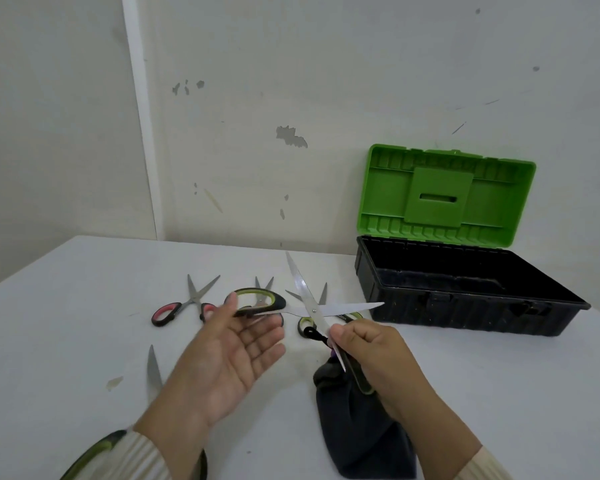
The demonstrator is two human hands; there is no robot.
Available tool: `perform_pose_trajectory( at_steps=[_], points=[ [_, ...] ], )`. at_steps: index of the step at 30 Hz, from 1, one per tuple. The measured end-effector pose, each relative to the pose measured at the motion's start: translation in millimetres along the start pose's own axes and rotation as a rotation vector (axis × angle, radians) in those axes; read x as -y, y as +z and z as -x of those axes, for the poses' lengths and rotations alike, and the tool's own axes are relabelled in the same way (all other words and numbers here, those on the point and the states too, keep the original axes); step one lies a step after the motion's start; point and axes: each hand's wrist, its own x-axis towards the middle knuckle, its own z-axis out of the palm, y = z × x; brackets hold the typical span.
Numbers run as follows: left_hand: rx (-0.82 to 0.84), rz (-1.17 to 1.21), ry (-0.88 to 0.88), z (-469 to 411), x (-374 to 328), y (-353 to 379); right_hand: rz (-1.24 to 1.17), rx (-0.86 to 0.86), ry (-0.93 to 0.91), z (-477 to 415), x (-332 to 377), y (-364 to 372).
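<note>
A pair of green-and-black scissors [314,310] is held wide open above the white table [84,306]. My right hand [378,362] grips one handle, and that blade points up and away. My left hand [236,348] lies palm up, its thumb and forefinger pinching the other handle loop, whose blade points right toward the toolbox.
An open black toolbox [465,289] with a raised green lid [447,192] stands at the right. Red-handled scissors [174,311] and several other scissors lie behind my hands. Another blade [153,368] lies by my left forearm. A dark cloth pouch [361,438] lies under my right hand.
</note>
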Motion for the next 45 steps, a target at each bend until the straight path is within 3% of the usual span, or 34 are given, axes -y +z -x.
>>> perform_pose_trajectory(
  at_steps=[4,8,10,14,16,18,20,22,24,28,31,33,37,40,42,45],
  points=[
    [-0.005,-0.111,0.049,-1.7,31.5,13.8,0.123,0.007,-0.092,2.6,-0.5,13.0],
    [-0.105,-0.231,0.071,-5.0,33.6,8.8,0.235,0.117,-0.125,5.0,-0.7,17.4],
    [-0.134,-0.234,0.095,-5.4,28.6,5.6,0.108,0.092,-0.076,0.1,-3.4,7.9],
    [-0.126,-0.34,0.095,-0.9,24.8,6.0,-0.187,-0.196,0.019,-16.6,-8.5,-24.8],
    [-0.095,-0.424,0.059,0.8,30.3,8.5,-0.302,-0.264,-0.063,-17.8,-5.2,-35.5],
    [-0.074,-0.504,0.015,1.5,36.7,10.0,-0.319,-0.219,-0.212,-11.9,3.9,-33.2],
    [-0.03,-0.548,-0.016,1.5,40.9,9.3,-0.067,-0.145,-0.381,-2.6,9.5,-17.6],
    [0.001,-0.577,-0.009,1.5,43.0,7.5,0.358,-0.035,-0.565,3.0,4.3,7.9],
    [0.006,-0.653,0.024,1.8,45.3,7.6,0.536,0.105,-0.616,0.6,-4.4,20.4],
    [-0.024,-0.767,0.096,1.3,48.7,11.4,0.586,-0.024,-0.577,-10.1,-1.9,13.2],
    [-0.046,-0.775,0.112,-0.2,49.2,11.1,0.748,0.024,-0.691,0.7,-2.4,21.9],
    [-0.053,-0.779,0.134,0.0,48.7,9.7,0.697,0.081,-0.672,0.3,-1.2,20.2],
    [-0.036,-0.769,0.131,0.9,45.0,9.7,0.638,-0.035,-0.665,-9.3,-2.4,11.1],
    [-0.029,-0.767,0.115,2.0,44.0,10.5,0.727,0.109,-0.65,5.2,2.8,23.7],
    [-0.022,-0.791,0.123,2.6,44.2,9.1,0.695,0.03,-0.678,-3.5,-2.6,18.7],
    [0.02,-0.823,0.113,5.2,43.1,9.3,0.552,-0.25,-0.475,-22.5,-7.0,-8.6]
  ],
)
